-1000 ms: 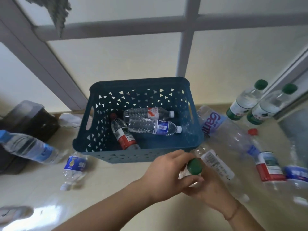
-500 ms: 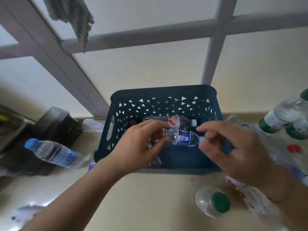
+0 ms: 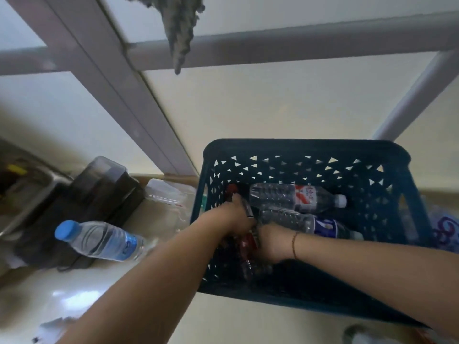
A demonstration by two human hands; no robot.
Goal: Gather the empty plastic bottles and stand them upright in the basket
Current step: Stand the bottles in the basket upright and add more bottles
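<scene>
A dark teal plastic basket (image 3: pixel 305 150) stands on the floor against the wall. Both my hands are inside it at its left side. My left hand (image 3: pixel 236 217) and my right hand (image 3: pixel 270 244) close around the red-labelled bottle (image 3: pixel 246 242), which lies in the basket with its red cap (image 3: pixel 232 188) toward the far wall. Two clear bottles lie on their sides beside it: one with a red-and-white label (image 3: pixel 298 197) and one with a blue label (image 3: pixel 310 223).
A blue-capped bottle (image 3: pixel 99 240) lies on the floor left of the basket, next to a dark box (image 3: pixel 99 189) and a clear plastic bag (image 3: pixel 169 202). More bottles show at the right edge (image 3: pixel 444 229) and the bottom right corner (image 3: pixel 360 336). A grey rail frame (image 3: pixel 129 95) leans behind.
Both hands have dropped from above the basket down into its left side and closed around the red-labelled bottle. The view has shifted left, so the green-capped bottles are out of sight.
</scene>
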